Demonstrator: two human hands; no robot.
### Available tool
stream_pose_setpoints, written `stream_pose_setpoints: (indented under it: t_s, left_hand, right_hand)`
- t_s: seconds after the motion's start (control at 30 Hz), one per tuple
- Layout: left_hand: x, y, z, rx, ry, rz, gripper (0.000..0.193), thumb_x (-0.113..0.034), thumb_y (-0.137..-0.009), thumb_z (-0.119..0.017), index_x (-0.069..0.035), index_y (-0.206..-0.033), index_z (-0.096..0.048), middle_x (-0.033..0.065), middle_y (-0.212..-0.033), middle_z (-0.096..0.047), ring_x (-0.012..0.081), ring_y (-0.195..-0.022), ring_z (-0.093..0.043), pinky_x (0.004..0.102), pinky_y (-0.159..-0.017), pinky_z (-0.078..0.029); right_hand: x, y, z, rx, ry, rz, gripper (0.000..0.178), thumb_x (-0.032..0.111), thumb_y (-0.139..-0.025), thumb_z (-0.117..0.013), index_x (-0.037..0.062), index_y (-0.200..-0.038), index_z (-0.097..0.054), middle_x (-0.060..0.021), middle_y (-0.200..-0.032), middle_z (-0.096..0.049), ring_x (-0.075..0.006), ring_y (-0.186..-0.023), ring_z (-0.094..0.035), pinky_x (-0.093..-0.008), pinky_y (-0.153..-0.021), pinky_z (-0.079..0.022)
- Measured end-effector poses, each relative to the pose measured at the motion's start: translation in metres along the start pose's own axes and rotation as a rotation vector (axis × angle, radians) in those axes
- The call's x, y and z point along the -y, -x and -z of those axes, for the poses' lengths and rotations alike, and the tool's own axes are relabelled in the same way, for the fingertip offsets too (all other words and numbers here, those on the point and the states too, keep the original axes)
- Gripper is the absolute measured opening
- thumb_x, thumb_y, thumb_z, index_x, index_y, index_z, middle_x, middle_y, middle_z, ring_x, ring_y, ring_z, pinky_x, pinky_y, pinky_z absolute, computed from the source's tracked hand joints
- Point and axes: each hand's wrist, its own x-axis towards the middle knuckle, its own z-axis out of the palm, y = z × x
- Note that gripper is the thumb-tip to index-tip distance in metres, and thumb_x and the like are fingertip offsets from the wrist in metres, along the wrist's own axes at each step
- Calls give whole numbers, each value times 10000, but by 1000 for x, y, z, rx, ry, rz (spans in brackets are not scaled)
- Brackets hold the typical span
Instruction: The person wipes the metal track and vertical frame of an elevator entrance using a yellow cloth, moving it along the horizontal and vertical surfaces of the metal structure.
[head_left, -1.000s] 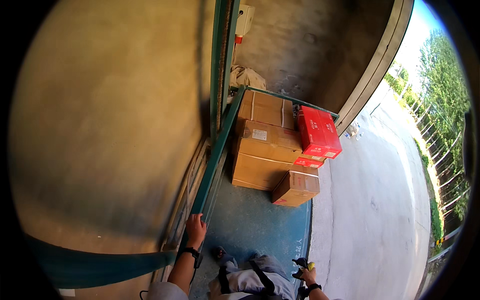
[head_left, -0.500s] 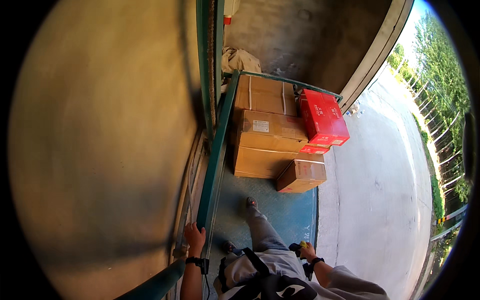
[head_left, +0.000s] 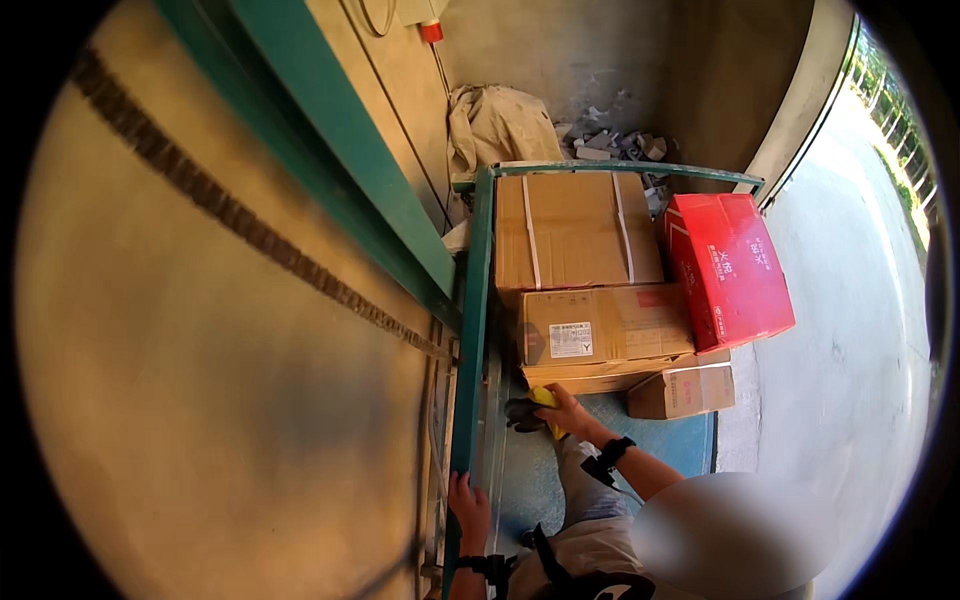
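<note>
The right grip [head_left: 568, 412] is wrapped around a yellow object [head_left: 544, 397] near brown cartons [head_left: 630, 320] that, with a red box [head_left: 738, 270], block the blue platform [head_left: 685, 430] ahead, while the left grip [head_left: 469, 508] rests on the green rail [head_left: 470, 400], its tightness unclear.

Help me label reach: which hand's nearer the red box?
Right. In view, the right hand is below-left of the red box; the left hand is farther, at the green rail.
</note>
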Motion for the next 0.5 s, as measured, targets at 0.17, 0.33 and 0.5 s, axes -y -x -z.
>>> stream_pose_setpoints:
  t_s: [0.17,0.33,0.5]
  left_hand:
    - [17,-137,-50,-220,191,344,357,-212,-1007,-447,11,-1284,-487,186,-1269,-504,374,-1142,-509,438,-989,-423]
    - [27,-218,-86,-187,422,991,472,-303,-1054,-297,-7,-1411,-385,167,-1436,-399,335,-1270,-438,395,-1050,-365]
    - [4,-243,-99,19,23,1005,574,-388,-1052,-217,-1,-1471,-274,170,-1555,-262,334,-1399,-308,389,-1118,-295]
  right_hand:
    - [73,-142,19,-101,-78,87,456,185,-839,-670,71,-1244,-495,-211,-1080,-621,-349,-1029,-617,-397,-867,-494]
    - [146,-318,45,-391,61,316,403,98,-823,-617,87,-1212,-512,-223,-1083,-567,-429,-997,-574,-464,-842,-486]
    - [186,-474,104,-653,500,552,324,47,-784,-575,111,-1101,-557,-124,-1144,-546,-357,-1067,-524,-462,-885,-439]
